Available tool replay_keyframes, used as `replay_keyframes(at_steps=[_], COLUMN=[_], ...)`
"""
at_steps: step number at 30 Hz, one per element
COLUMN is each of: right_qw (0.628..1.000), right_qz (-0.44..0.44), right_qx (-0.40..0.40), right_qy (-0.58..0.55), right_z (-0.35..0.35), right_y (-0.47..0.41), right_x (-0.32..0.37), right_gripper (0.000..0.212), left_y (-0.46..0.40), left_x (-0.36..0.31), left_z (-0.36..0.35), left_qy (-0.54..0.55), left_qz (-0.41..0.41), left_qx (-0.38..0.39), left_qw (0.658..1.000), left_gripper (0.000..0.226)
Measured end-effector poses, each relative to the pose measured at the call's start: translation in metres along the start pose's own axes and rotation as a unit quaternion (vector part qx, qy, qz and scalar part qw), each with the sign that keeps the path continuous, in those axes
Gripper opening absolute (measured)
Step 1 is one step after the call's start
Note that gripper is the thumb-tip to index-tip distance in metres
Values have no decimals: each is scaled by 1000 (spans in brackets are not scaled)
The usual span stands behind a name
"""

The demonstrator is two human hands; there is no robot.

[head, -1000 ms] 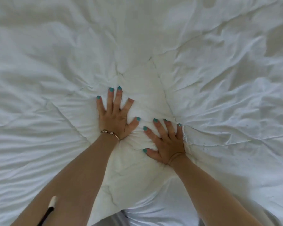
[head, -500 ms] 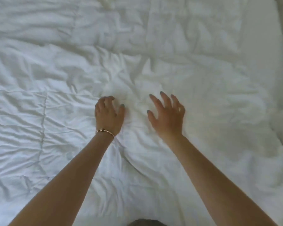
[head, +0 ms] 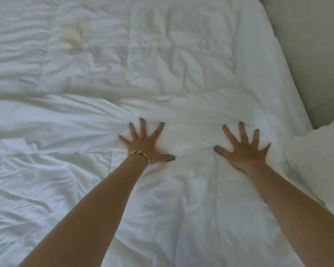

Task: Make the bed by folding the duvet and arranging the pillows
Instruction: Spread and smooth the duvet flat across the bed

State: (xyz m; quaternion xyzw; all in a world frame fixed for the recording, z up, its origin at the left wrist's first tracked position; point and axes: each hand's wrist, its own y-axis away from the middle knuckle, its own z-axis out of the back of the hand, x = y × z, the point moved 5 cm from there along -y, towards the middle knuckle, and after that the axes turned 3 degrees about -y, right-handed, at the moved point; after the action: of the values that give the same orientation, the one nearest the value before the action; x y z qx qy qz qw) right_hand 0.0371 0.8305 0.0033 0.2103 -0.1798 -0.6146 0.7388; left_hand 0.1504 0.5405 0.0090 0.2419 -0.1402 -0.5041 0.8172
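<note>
A white quilted duvet [head: 85, 189] covers nearly the whole view, creased and rumpled. My left hand [head: 146, 145], with a gold bangle at the wrist, presses flat on it with fingers spread. My right hand [head: 243, 149] presses flat on the duvet further right, fingers also spread wide. A raised fold of the duvet [head: 181, 110] runs across just beyond both sets of fingertips. A puffy white pillow or bunched bedding [head: 320, 160] sits at the right edge, beside my right hand.
The far part of the duvet carries a faint yellowish stain [head: 75, 35]. Beyond the bed's right edge lies a pale grey-beige surface [head: 307, 54], wall or floor.
Both hands have moved forward and apart across the duvet. The left hand, curled half a second ago, now lies flat with fingers spread. The view has shifted toward the bed's right edge.
</note>
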Motion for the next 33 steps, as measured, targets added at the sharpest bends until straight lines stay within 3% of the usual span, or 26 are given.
replay_keyframes(at_steps=[2,4,6,9,12,14,19,24,27,29,33], right_qw=[999,997,995,980,952,926,917,939,929,940,979], right_qz=[-8,-7,-2,-45,-191,-224,8,151,149,107,-50], right_qx=[26,57,46,-58,-21,-4,-51,-127,-161,-148,20], right_qy=[-31,-45,-89,-184,-239,-303,-395,-280,-299,-289,-198], right_z=[-7,-5,12,40,24,8,4,67,116,109,33], right_y=[-8,-13,-10,1,23,31,34,60,77,76,50], right_x=[-2,8,11,-10,-40,-45,-17,-14,-60,-77,-55], right_gripper=[81,82,84,95,128,134,107,72,68,65,69], left_y=[-18,-35,-39,-23,4,11,-16,8,33,34,24], left_x=[-5,2,8,-6,-52,-74,-85,-87,-110,-124,-111], left_z=[5,30,57,62,26,-3,-10,20,58,66,22], left_qy=[-59,-96,-113,-30,21,-12,-49,-8,81,85,-65], left_qz=[8,-6,-37,-63,-145,-162,-119,-140,-165,-161,-120], left_qx=[45,41,-26,-149,-75,-30,44,44,-35,-55,30], left_qw=[997,994,993,986,986,986,991,989,982,982,990], left_gripper=[127,121,104,89,95,102,119,114,112,116,105])
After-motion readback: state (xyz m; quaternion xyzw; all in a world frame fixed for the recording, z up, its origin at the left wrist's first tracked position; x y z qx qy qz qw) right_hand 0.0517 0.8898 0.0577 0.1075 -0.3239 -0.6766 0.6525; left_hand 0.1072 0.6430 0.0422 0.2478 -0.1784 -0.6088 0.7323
